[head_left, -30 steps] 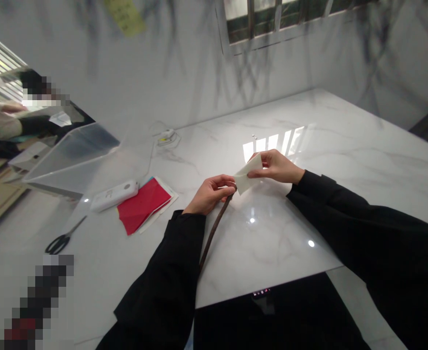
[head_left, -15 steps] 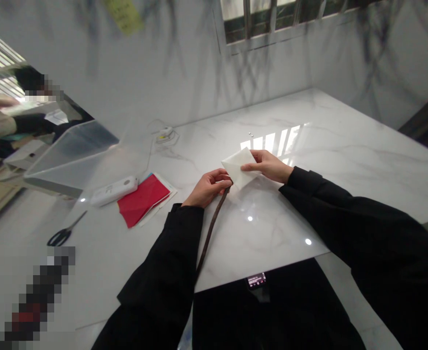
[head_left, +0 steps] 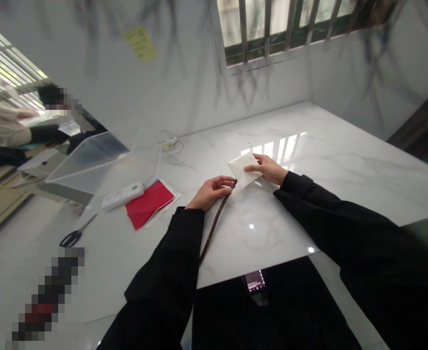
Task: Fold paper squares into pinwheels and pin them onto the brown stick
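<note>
Left hand: pinching thumb against fingertips, the left hand [head_left: 208, 193] grips a long thin brown stick [head_left: 215, 224] near its upper end.
Right hand: thumb on top, fingers behind, the right hand [head_left: 270, 170] pinches one corner of a square cream-white paper sheet [head_left: 240, 171].
Paper change: a second ago it showed as a narrow tilted strip at the left fingertips; now its broad face shows, diamond-wise.
Stick change: tip now pokes clear of the left fingertips, just beside the paper's lower-left edge; touching or not, cannot tell.
Meaning: stick tip and paper face both exposed; the two look unjoined, one per hand, my read.
Stick and paper place: above the counter [head_left: 345, 160], mid-length; stick slants down toward the near edge, paper farther from that edge.
Tiny silvery beads: two or so [head_left: 249, 144], beyond the paper, toward the far edge.
Red paper: bright red sheet [head_left: 150, 204] on white and blue ones, left of the left hand.
White device: long rounded white plastic device [head_left: 121, 196], just beside the red paper.
Scissors: black-handled metal scissors [head_left: 72, 238], counter's left part, blades toward the far edge.
Bin: clear plastic bin [head_left: 90, 160], farther left.
</note>
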The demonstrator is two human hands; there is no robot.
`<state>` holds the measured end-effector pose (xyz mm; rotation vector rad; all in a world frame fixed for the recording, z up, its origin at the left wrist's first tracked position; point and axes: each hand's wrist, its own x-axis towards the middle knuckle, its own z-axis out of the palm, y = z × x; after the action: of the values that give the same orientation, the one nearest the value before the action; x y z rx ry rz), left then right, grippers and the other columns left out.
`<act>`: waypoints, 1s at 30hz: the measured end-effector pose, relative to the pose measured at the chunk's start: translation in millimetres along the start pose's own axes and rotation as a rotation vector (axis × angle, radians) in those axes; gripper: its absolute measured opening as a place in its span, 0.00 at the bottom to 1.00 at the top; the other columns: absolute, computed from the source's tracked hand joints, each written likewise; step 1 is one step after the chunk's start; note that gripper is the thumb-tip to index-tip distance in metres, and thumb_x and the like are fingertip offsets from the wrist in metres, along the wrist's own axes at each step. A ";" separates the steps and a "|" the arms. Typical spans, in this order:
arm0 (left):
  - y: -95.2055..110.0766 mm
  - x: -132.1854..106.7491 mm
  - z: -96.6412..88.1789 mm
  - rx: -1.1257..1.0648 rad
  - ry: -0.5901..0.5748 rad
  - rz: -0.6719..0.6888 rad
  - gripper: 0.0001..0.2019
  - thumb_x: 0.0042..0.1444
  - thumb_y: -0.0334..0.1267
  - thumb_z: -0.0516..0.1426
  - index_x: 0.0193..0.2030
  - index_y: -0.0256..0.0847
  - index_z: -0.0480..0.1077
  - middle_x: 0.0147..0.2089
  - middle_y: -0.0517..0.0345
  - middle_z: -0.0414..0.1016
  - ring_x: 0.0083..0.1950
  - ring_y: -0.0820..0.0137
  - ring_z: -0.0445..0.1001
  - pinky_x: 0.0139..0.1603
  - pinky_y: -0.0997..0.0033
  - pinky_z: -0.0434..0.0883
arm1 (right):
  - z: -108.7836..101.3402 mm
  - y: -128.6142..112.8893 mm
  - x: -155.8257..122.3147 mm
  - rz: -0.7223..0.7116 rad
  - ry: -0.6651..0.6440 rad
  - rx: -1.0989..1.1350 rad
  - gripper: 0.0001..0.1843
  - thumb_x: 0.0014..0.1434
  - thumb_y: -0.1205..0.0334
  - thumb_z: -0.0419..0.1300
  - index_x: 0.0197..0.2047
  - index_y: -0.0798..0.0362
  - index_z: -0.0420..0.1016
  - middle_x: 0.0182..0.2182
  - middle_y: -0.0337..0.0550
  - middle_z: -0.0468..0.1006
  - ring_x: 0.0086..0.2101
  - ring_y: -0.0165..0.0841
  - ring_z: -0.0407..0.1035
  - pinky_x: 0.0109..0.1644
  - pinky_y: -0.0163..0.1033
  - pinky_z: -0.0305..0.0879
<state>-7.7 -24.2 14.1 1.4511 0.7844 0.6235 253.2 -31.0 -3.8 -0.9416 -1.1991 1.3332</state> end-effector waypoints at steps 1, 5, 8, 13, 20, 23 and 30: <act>-0.3 0.1 -0.3 0.000 -0.003 0.004 0.22 0.47 0.41 0.73 0.50 0.38 0.79 0.45 0.50 0.82 0.41 0.69 0.77 0.45 0.69 0.71 | 0.3 -0.6 -0.1 0.002 0.001 0.003 0.25 0.46 0.59 0.76 0.48 0.55 0.79 0.41 0.43 0.84 0.38 0.36 0.77 0.43 0.38 0.72; -2.0 0.7 -1.8 -0.025 -0.009 -0.008 0.23 0.46 0.41 0.73 0.49 0.38 0.79 0.44 0.50 0.82 0.40 0.68 0.77 0.43 0.69 0.71 | 3.4 -2.0 -1.4 0.020 0.017 0.015 0.27 0.46 0.59 0.76 0.49 0.54 0.78 0.42 0.44 0.85 0.39 0.37 0.78 0.44 0.39 0.74; -2.3 1.3 -1.9 -0.064 0.016 -0.015 0.22 0.46 0.40 0.74 0.49 0.39 0.80 0.45 0.51 0.83 0.41 0.69 0.77 0.44 0.70 0.71 | 5.0 -1.4 -2.0 0.015 0.028 0.033 0.28 0.47 0.57 0.77 0.50 0.54 0.77 0.43 0.46 0.84 0.41 0.38 0.78 0.45 0.40 0.75; 0.6 -0.6 0.3 -0.248 0.149 0.021 0.23 0.43 0.37 0.75 0.47 0.38 0.80 0.44 0.51 0.82 0.42 0.71 0.77 0.44 0.73 0.71 | 5.4 2.7 1.4 0.037 0.077 0.062 0.34 0.51 0.51 0.75 0.59 0.50 0.71 0.48 0.47 0.81 0.44 0.36 0.77 0.45 0.39 0.76; 6.3 -10.6 0.6 -0.409 0.326 0.040 0.24 0.41 0.37 0.76 0.46 0.38 0.79 0.41 0.57 0.79 0.33 0.79 0.73 0.36 0.78 0.70 | 8.3 5.3 -1.5 -0.033 0.202 -0.318 0.34 0.55 0.50 0.67 0.63 0.53 0.69 0.31 0.36 0.76 0.31 0.33 0.71 0.37 0.39 0.70; 8.1 -13.8 0.7 -0.414 0.340 0.024 0.24 0.41 0.36 0.76 0.46 0.38 0.79 0.41 0.57 0.78 0.34 0.78 0.74 0.37 0.78 0.71 | 7.6 2.6 -6.6 -0.127 0.214 -0.595 0.26 0.58 0.57 0.61 0.59 0.55 0.74 0.22 0.31 0.71 0.25 0.31 0.65 0.39 0.39 0.66; 9.0 -16.5 2.1 -0.388 0.381 0.013 0.22 0.42 0.35 0.76 0.45 0.39 0.79 0.40 0.57 0.78 0.33 0.78 0.72 0.37 0.77 0.70 | 16.8 -4.5 -11.3 -0.159 0.290 -0.648 0.44 0.55 0.65 0.57 0.75 0.59 0.59 0.21 0.28 0.68 0.24 0.32 0.65 0.39 0.37 0.63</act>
<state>-15.4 -38.0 24.5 0.9945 0.8888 1.0203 239.2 -44.8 2.6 -1.4032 -1.4648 0.6465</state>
